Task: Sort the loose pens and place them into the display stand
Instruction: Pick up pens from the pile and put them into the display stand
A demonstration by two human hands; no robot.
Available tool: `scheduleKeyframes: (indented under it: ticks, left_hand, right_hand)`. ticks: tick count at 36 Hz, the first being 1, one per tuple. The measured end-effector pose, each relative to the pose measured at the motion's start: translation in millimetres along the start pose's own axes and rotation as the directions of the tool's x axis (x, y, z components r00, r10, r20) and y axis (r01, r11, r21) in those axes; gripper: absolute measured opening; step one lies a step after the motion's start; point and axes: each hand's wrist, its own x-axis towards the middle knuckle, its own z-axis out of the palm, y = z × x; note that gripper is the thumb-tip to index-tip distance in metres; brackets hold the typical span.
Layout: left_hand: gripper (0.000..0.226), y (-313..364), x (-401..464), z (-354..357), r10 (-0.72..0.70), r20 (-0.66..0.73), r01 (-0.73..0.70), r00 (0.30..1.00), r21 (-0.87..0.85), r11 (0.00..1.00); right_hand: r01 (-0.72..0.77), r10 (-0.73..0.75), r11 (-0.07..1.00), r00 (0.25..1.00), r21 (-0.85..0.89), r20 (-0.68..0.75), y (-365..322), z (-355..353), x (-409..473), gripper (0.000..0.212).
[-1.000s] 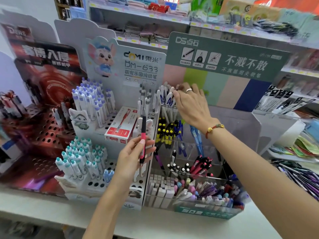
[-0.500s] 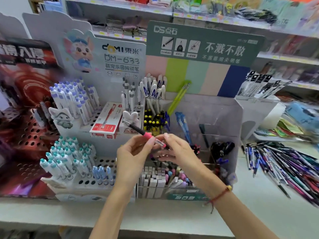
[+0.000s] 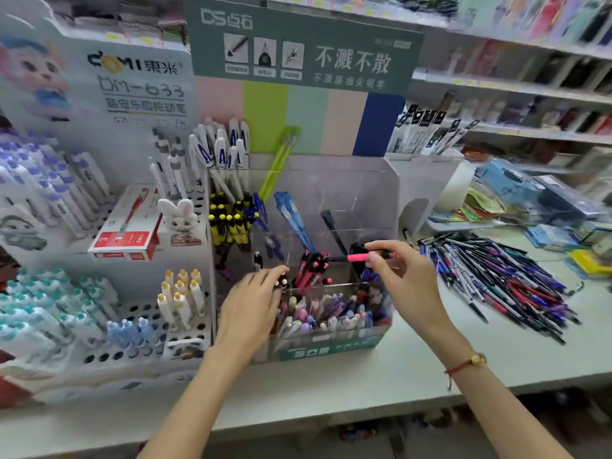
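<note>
On the pale surface [image 3: 364,376]: clear acrylic tiered display stand [image 3: 331,180]; beside it, heap of loose pens [image 3: 496,276]. Right hand [image 3: 402,286], fingers pinching pink-gripped black pen [image 3: 359,257] above stand. Left hand [image 3: 248,309], fingers relaxed, resting on stand's front compartments.

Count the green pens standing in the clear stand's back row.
2: both green pens lean together in the clear display stand, back row, just right of the white-and-blue pens. None seem hidden.

Shelf [image 3: 430,369] w/ display stand [image 3: 364,200], loose pens [image 3: 496,276] beside it
</note>
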Motion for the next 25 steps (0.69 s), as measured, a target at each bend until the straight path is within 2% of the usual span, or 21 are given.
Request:
scheduleKeyframes:
  ticks: [4,9,11,15,17,19,22,25]
  left_hand:
    - [0.04,-5,1,-2,0.007,-0.002,-0.007,1.0,0.027,1.0]
    - [0.04,-4,1,-5,0.017,0.024,-0.018,1.0,0.053,0.998]
    - [0.041,-4,-1,-7,0.022,0.031,-0.023,0.999,0.051,0.998]
    - [0.041,-7,0,-9,0.025,0.063,-0.026,0.998,0.015,1.0]
    - [0.04,-7,0,-10,0.025,0.073,-0.026,0.997,0.007,1.0]
    - [0.038,-6,2,-10,0.018,0.081,-0.019,0.997,0.0,1.0]
    - [0.035,-6,3,-10,0.014,0.08,-0.014,0.997,-0.003,1.0]
    - [0.034,-8,2,-7,0.021,0.057,-0.02,0.998,-0.016,1.0]
  right_hand:
    - [0.184,-0.167,0.956,0.982,-0.23,0.091,-6,31,7,0.026]
    - [0.189,-0.165,0.929,0.981,-0.319,0.101,2,72,10,0.025]
    - [0.193,-0.188,0.925,0.981,-0.327,0.045,5,81,5,0.029]
    - [0.183,-0.232,0.957,0.948,-0.223,-0.216,2,77,1,0.028]
    - [0.185,-0.243,0.958,0.929,-0.218,-0.28,4,73,0,0.026]
    - [0.148,-0.208,0.955,0.952,-0.256,-0.227,10,74,-2,0.028]
    - [0.046,-0.08,0.957,0.991,-0.287,-0.109,19,87,-4,0.033]
    - [-0.021,-0.028,0.927,0.992,-0.375,-0.126,25,101,-7,0.027]
